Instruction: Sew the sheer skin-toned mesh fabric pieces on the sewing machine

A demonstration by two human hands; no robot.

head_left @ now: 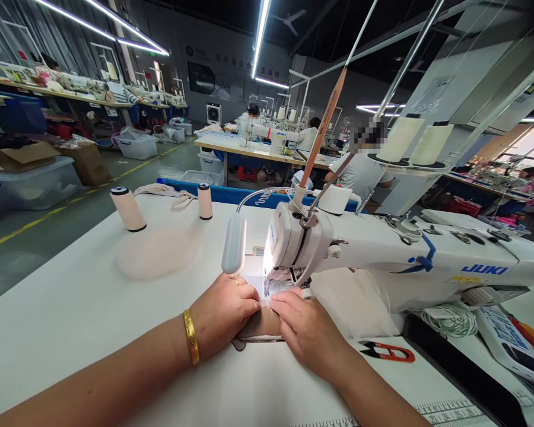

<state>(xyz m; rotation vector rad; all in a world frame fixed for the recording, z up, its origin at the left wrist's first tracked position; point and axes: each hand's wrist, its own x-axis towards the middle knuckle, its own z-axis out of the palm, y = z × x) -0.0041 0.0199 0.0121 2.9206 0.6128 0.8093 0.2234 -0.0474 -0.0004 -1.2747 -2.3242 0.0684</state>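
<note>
A white sewing machine (293,237) stands in front of me, its lamp (234,243) lighting the needle area. Both hands meet just in front of the presser foot (267,289). My left hand (226,308), with bent fingers, grips the left edge of a small light fabric piece (263,322). On its right edge lies my right hand (309,329), thumb and fingers closed on the cloth. Beneath the hands the fabric looks beige, and a whitish strip shows by the foot. Its held edges are hidden by my fingers. Sheer pale fabric (353,302) lies under the machine arm.
Two pale thread spools (128,209) (205,201) stand at the table's back left, near a blurred pale round patch (158,252). Orange thread snips (388,351), a black phone-like slab (463,367) and a coiled cable (447,320) lie right. Co-workers sit behind.
</note>
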